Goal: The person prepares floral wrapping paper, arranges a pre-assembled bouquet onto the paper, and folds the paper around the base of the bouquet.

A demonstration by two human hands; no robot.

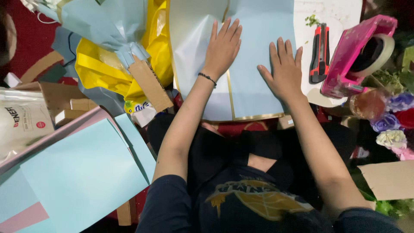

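We press both hands flat, fingers spread and grasping nothing, on the light blue paper sheet (pixel 254 82). The left hand (pixel 222 49) lies on the sheet's fold near a white sheet (pixel 189 47); the right hand (pixel 285 71) lies just beside it. A red utility knife (pixel 319 54) rests on the white surface (pixel 340 15) to the right. Beside the knife, a pink tape dispenser (pixel 349 60) holds a roll of tape (pixel 377 51). A glass jar (pixel 368 104) stands near artificial flowers (pixel 394 123); its contents are unclear.
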